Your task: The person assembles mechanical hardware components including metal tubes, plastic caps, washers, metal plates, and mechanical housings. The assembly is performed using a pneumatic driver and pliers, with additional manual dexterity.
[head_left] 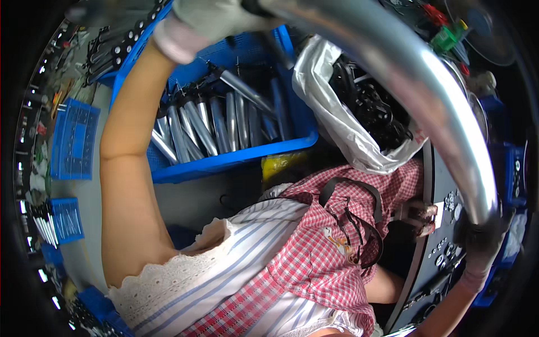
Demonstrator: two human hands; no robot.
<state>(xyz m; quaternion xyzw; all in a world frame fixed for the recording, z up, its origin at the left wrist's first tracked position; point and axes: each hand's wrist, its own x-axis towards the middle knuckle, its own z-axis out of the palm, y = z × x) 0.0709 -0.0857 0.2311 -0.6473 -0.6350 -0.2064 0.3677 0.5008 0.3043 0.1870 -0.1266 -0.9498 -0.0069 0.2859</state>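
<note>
- Head view: from my remote post I see a long silver tube (426,84) crossing the upper right of the frame, bending with the lens from top centre down to the right side.
- I see the left hand (210,22), in a pale glove, at the top edge left of centre, grasping the tube's dark upper end; the frame cuts off part of it.
- At the lower right I find the right hand (484,241), gloved, its dark fingers clasped about the tube's lower end; I cannot make out each finger.
- Upper centre-left, I have a blue basket (236,163) holding many smaller silver cylinders (232,121) with dark ends, most of them leaning side by side, one lying slantwise over others.
- Just right of it, a white sack (314,84) gapes around black parts (373,109), the tube passing over its right side in my view.
- Below the basket I notice a yellow packet (279,164).
- Lower centre, I see the wearer's red checked apron (314,247).
- Right of the apron, a grey tabletop (441,168) bears small rings (441,259).
- Far left, I see two small blue bins (73,140), one above the other.
</note>
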